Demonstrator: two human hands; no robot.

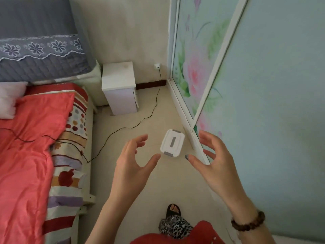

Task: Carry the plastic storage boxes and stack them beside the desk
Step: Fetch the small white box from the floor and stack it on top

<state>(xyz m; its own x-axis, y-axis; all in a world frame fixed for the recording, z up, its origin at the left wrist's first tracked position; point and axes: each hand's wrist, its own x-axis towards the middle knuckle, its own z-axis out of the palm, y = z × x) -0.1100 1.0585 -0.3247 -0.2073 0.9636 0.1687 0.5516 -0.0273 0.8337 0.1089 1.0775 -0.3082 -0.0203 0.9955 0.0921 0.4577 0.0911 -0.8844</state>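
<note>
A white plastic storage box [172, 143] with grey clips and a grey lid handle sits on the beige floor close to the wardrobe's sliding door track. My left hand [133, 162] hovers above and to the left of it, fingers spread, holding nothing. Above and to the right of the box my right hand [214, 159] is also spread and empty, with a brown bead bracelet on its wrist. Neither hand touches the box. No other storage box and no desk is in view.
A bed with a red quilt [31, 138] fills the left side. A white bedside cabinet [119, 87] stands at the far wall. A black cable [137, 124] trails across the floor from a wall socket. The flowered sliding wardrobe door [228, 76] bounds the right. My sandalled foot [174, 209] is below.
</note>
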